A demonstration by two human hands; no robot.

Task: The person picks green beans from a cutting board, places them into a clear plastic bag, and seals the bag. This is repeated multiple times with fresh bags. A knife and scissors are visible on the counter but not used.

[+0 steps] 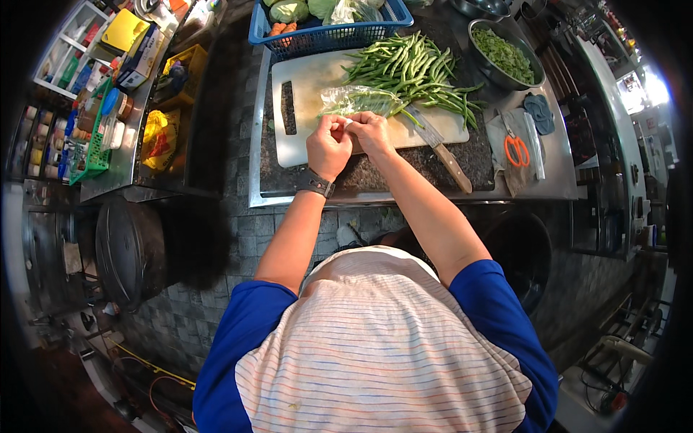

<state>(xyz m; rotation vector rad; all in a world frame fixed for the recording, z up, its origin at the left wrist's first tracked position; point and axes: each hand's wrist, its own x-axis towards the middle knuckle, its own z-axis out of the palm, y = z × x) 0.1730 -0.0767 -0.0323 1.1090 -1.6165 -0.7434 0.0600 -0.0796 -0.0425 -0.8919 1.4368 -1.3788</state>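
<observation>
A clear plastic bag [364,100] with green vegetables inside lies on the white cutting board [295,153]. At its near edge, my left hand [329,147] and my right hand [373,133] pinch the bag's plastic with their fingertips close together. Something small and whitish shows between them; what it is I cannot tell. Just beyond the bag, a heap of green beans [406,65] covers the board's far right part. A kitchen knife with a wooden handle [453,169] rests to the right of my right forearm, its blade across the board's near edge.
A blue plastic basket [335,41] of cabbages and carrots stands behind the board. To the right are a steel bowl [536,77] of chopped greens, orange-handled scissors [516,149] and a blue-grey cloth [538,113]. A side counter [122,173] on the left carries jars and a green basket [97,157].
</observation>
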